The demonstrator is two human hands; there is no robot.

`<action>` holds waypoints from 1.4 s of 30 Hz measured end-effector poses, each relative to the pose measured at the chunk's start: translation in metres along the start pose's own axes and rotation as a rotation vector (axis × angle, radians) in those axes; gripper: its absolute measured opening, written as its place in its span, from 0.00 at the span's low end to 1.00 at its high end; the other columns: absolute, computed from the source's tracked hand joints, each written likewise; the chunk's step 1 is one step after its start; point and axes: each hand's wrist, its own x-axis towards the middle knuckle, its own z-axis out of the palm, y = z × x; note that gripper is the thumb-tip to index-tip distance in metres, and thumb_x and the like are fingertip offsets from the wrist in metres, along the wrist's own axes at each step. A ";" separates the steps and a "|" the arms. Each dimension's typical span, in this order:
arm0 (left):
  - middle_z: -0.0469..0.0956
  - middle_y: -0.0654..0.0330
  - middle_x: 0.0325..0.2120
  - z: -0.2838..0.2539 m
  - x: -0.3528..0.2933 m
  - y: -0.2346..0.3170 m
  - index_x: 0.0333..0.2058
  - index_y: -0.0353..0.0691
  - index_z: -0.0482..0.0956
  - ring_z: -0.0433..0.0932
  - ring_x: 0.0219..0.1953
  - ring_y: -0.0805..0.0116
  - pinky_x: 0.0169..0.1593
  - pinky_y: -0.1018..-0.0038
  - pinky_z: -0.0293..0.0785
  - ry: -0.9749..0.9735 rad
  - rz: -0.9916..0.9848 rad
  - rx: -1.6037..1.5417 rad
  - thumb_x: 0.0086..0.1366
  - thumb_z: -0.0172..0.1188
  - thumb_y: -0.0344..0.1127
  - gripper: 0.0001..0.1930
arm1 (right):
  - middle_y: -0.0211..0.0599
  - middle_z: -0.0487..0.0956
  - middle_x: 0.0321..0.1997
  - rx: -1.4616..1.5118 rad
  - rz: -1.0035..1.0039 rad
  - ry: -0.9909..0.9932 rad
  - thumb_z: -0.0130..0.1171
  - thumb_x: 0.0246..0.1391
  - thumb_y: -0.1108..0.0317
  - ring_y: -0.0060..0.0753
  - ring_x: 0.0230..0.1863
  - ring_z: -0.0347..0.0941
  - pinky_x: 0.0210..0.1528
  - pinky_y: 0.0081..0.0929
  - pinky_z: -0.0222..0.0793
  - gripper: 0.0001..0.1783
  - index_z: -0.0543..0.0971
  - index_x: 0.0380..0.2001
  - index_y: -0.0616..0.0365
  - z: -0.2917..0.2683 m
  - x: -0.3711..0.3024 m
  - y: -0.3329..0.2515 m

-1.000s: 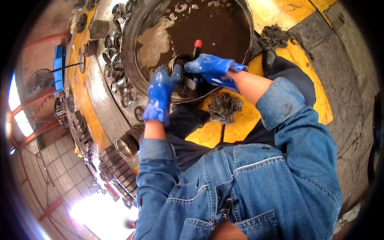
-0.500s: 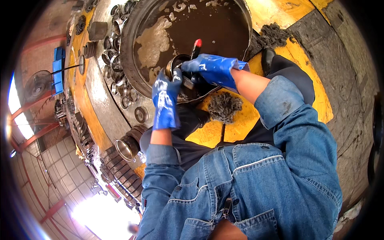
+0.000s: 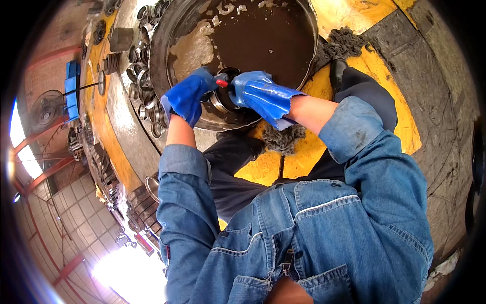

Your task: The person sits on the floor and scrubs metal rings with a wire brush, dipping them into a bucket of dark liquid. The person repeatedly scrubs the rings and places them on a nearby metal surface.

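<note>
Over the front of the round tub (image 3: 161,61) of dark liquid, both my hands work in blue rubber gloves. My left hand (image 3: 195,90) is closed round a black-handled tool with a red end (image 3: 221,82); its working head is hidden. Facing it, my right hand (image 3: 255,90) has its fingers wrapped on the edge of a shiny metal ring (image 3: 217,103). The ring is tilted, just above the tub's near rim, and partly covered by the gloves. Pale foam (image 3: 195,50) floats on the liquid to the left.
Many metal rings (image 3: 144,78) lie along the bench left of the tub. A dark fibrous clump (image 3: 283,139) sits between my legs on the yellow floor (image 3: 260,169); another clump (image 3: 344,43) lies right of the tub. A fan (image 3: 48,109) stands far left.
The red-ended tool has gone from my right hand to my left, its red end lower and further left. My left hand has risen and swung left; my right hand now grips the ring.
</note>
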 end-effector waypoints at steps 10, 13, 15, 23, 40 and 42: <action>0.82 0.34 0.51 0.105 -0.081 0.093 0.60 0.31 0.78 0.80 0.56 0.37 0.60 0.54 0.76 0.561 -0.264 0.379 0.64 0.60 0.66 0.41 | 0.24 0.79 0.27 0.999 0.122 -0.133 0.59 0.64 0.50 0.21 0.27 0.68 0.31 0.23 0.58 0.18 0.87 0.34 0.52 -0.033 -0.031 0.040; 0.83 0.34 0.48 0.084 -0.078 0.088 0.59 0.31 0.78 0.82 0.55 0.39 0.59 0.54 0.77 0.499 -0.224 0.497 0.64 0.61 0.65 0.41 | 0.33 0.80 0.27 0.769 -0.023 -0.058 0.60 0.62 0.53 0.27 0.28 0.72 0.33 0.28 0.63 0.18 0.86 0.34 0.57 -0.025 -0.024 0.044; 0.86 0.38 0.44 0.057 -0.053 0.092 0.55 0.30 0.81 0.87 0.46 0.46 0.52 0.60 0.80 0.293 -0.270 0.516 0.64 0.64 0.61 0.36 | 0.47 0.81 0.29 0.669 0.075 -0.090 0.60 0.58 0.56 0.39 0.31 0.78 0.37 0.35 0.70 0.17 0.85 0.35 0.61 -0.038 -0.023 0.031; 0.85 0.40 0.39 0.036 -0.041 0.110 0.50 0.28 0.83 0.82 0.40 0.54 0.45 0.61 0.77 0.141 -0.151 0.265 0.61 0.69 0.56 0.33 | 0.57 0.85 0.36 0.069 -0.016 0.029 0.62 0.56 0.51 0.63 0.39 0.82 0.44 0.51 0.78 0.22 0.86 0.39 0.61 -0.003 0.000 0.019; 0.84 0.41 0.50 0.024 -0.006 0.104 0.58 0.27 0.78 0.85 0.51 0.57 0.53 0.63 0.80 -0.121 -0.343 0.445 0.68 0.62 0.56 0.35 | 0.55 0.86 0.35 0.174 0.042 0.058 0.63 0.54 0.49 0.59 0.42 0.84 0.46 0.47 0.79 0.24 0.87 0.38 0.62 -0.016 -0.009 0.021; 0.83 0.40 0.52 0.005 -0.008 0.031 0.57 0.27 0.79 0.84 0.53 0.53 0.55 0.62 0.80 -0.052 -0.231 0.217 0.67 0.62 0.58 0.36 | 0.55 0.86 0.35 -0.030 0.136 -0.082 0.63 0.54 0.49 0.59 0.42 0.84 0.47 0.48 0.80 0.23 0.87 0.38 0.60 -0.006 0.001 -0.008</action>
